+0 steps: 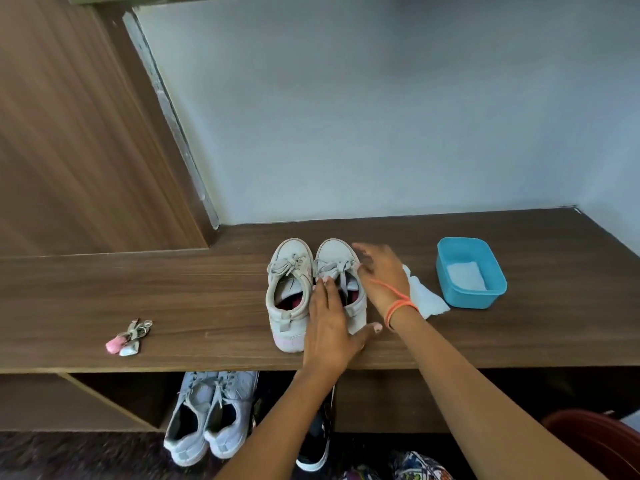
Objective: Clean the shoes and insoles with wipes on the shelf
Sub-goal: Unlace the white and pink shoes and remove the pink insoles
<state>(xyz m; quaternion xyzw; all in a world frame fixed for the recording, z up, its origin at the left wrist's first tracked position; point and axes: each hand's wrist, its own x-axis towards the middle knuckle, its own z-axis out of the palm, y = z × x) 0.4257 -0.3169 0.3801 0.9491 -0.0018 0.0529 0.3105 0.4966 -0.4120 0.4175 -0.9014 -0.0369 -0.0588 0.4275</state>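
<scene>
Head view: left hand (329, 327) open flat on the right shoe (336, 252) on the shelf (207, 292), right hand (382, 275) open beside it; I judge we're positioning, next pinch the wipe (427, 296) just right.

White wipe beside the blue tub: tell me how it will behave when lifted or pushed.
The white wipe lies crumpled and creased on the shelf, so it will probably hang floppy from a pinch. It looks thin, so likely very light. Pushed, it would probably bunch up rather than slide whole.
</scene>
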